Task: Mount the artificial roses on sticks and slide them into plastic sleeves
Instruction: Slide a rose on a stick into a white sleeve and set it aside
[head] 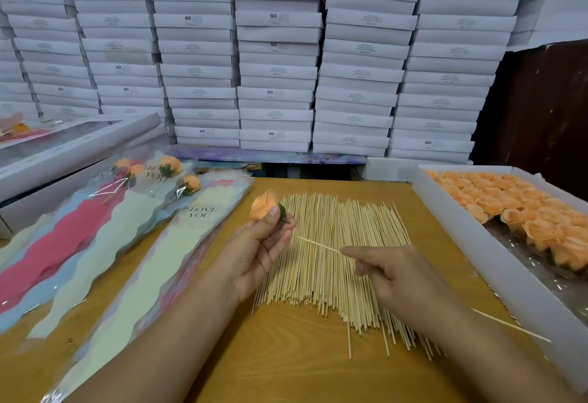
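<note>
My left hand grips an orange artificial rose by its green base, above the left side of a heap of thin wooden sticks on the wooden table. My right hand pinches a single stick whose tip points up-left toward the rose, a short gap away. The stick's back end juts out past my right forearm. Plastic sleeves printed "LOVE YOU" lie fanned out at the left, and three sleeved roses rest on them at the far end.
A white tray holding several orange roses stands at the right. Stacks of white boxes fill the wall behind the table. Long white boxes lie at the far left.
</note>
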